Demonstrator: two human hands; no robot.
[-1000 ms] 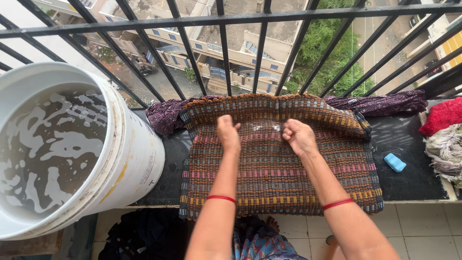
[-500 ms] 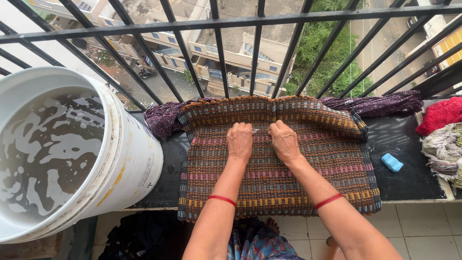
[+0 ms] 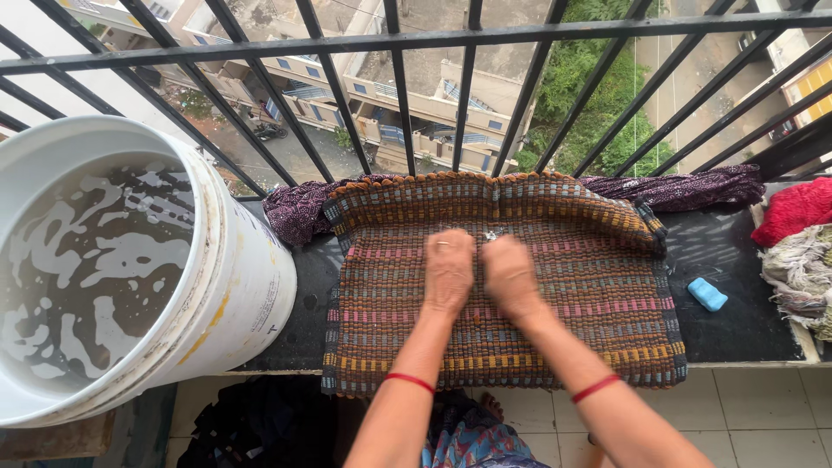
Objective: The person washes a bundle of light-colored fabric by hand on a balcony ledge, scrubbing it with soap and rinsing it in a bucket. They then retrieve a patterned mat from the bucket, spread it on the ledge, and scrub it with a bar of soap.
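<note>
A striped woven mat (image 3: 589, 286) in brown, pink and grey lies spread over a dark wet ledge (image 3: 728, 329) under a black railing. My left hand (image 3: 449, 270) and my right hand (image 3: 510, 276) press down side by side on the middle of the mat, fingers curled against the weave. A little foam shows between the fingertips. Each wrist carries a red thread. I cannot tell whether either hand holds anything underneath.
A large white bucket (image 3: 234, 286) of soapy water stands at the left. A blue soap bar (image 3: 708, 294) lies on the ledge at the right. Twisted purple cloth (image 3: 685, 186) lies behind the mat; red cloth (image 3: 793, 212) and pale cloth (image 3: 802, 273) sit at the far right.
My hands have come together from apart near the mat's far edge and slid toward me to the mat's middle.
</note>
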